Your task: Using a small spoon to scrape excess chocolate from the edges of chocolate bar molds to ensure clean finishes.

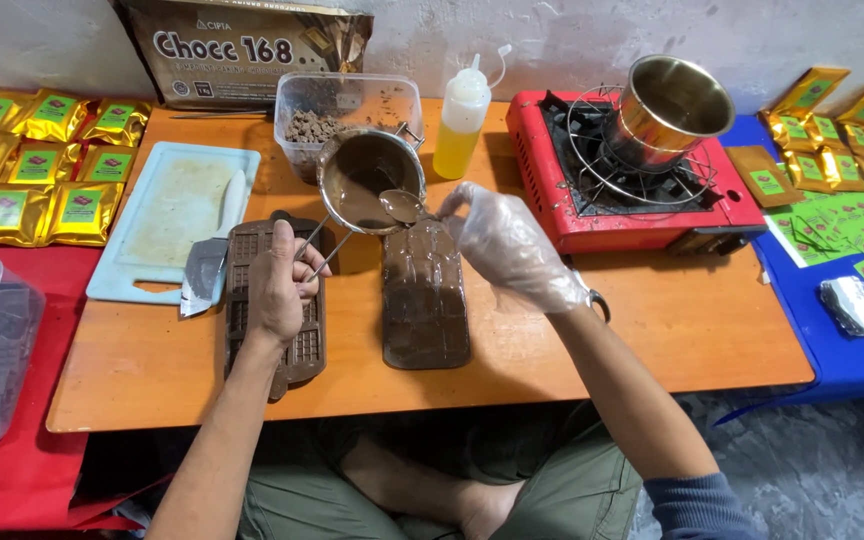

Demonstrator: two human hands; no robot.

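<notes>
Strainer (367, 180) behind two moulds (425, 295), stove (632, 170) right, board (172, 215) left.

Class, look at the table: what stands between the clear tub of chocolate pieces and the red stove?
A yellow squeeze bottle stands between the tub and the stove, in the head view.

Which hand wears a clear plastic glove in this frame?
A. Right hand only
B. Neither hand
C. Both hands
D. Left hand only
A: the right hand is covered by a clear glove as it holds the spoon over the filled mould, while the left hand, gripping the pot handle, is bare.
</notes>
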